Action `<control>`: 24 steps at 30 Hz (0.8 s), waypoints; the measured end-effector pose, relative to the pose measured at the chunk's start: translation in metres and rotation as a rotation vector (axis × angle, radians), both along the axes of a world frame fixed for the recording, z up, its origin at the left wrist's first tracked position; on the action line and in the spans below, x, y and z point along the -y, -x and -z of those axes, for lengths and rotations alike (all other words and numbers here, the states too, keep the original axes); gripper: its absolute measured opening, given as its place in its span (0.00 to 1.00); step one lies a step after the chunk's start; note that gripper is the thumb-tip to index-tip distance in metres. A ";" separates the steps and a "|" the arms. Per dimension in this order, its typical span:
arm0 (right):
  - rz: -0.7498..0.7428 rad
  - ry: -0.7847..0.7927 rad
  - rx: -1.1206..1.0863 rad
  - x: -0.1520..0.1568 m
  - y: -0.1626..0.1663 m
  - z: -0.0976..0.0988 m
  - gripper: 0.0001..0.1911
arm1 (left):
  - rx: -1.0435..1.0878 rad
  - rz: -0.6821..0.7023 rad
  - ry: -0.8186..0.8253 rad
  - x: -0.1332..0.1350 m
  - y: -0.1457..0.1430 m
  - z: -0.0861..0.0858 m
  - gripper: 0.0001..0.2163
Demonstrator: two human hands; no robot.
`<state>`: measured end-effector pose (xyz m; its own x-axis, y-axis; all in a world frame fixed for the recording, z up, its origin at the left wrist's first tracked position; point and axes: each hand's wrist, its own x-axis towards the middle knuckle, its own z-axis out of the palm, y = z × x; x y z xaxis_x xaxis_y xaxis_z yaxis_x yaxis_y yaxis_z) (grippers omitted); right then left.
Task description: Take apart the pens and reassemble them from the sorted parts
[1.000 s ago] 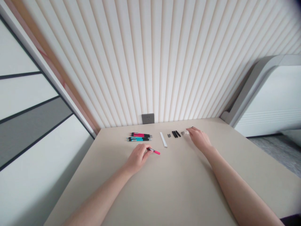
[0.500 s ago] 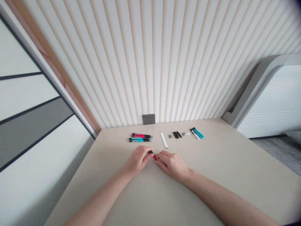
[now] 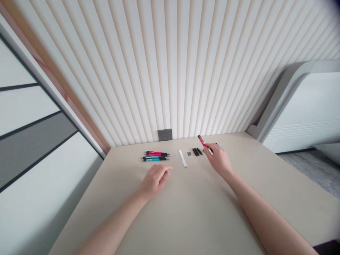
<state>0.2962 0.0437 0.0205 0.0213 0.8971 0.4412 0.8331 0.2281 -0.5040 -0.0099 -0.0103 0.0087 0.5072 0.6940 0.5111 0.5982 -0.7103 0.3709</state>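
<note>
My right hand [image 3: 218, 159] pinches a pink pen barrel [image 3: 202, 142] with a black clip end, which points up and left towards the wall. Beneath and around that hand lie small parts and a turquoise barrel [image 3: 217, 144], mostly covered by it. My left hand [image 3: 154, 181] rests on the table with its fingers curled in and the index fingertip sticking out a little; nothing shows in it. Behind it lie several finished-looking pens, pink and black pens [image 3: 157, 153] above turquoise and black pens [image 3: 155, 159].
On the table [image 3: 170, 216], white refill tubes [image 3: 183, 158] lie between the pens and small grey metal pieces [image 3: 189, 153]. Black grips [image 3: 197, 152] sit right of those. A dark wall socket [image 3: 165, 134] is on the ribbed wall behind.
My right hand has moved right and away from me, carrying the pink barrel out of my left hand. My left hand has stayed in place, its fingers now curled. The view has shifted slightly.
</note>
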 end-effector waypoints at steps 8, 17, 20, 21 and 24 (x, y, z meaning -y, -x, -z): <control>0.469 0.305 0.112 -0.034 -0.096 0.030 0.18 | -0.158 0.086 -0.047 0.000 -0.007 -0.003 0.09; 0.485 0.412 0.068 -0.035 -0.104 0.032 0.18 | -0.185 0.086 -0.076 0.001 -0.008 -0.006 0.11; 0.482 0.430 0.065 -0.035 -0.103 0.031 0.18 | -0.178 0.090 -0.077 0.001 -0.008 -0.007 0.11; 0.479 0.432 0.064 -0.035 -0.103 0.031 0.18 | -0.174 0.092 -0.077 0.001 -0.008 -0.007 0.11; 0.469 0.432 0.064 -0.036 -0.103 0.032 0.18 | -0.174 0.092 -0.076 0.001 -0.009 -0.007 0.11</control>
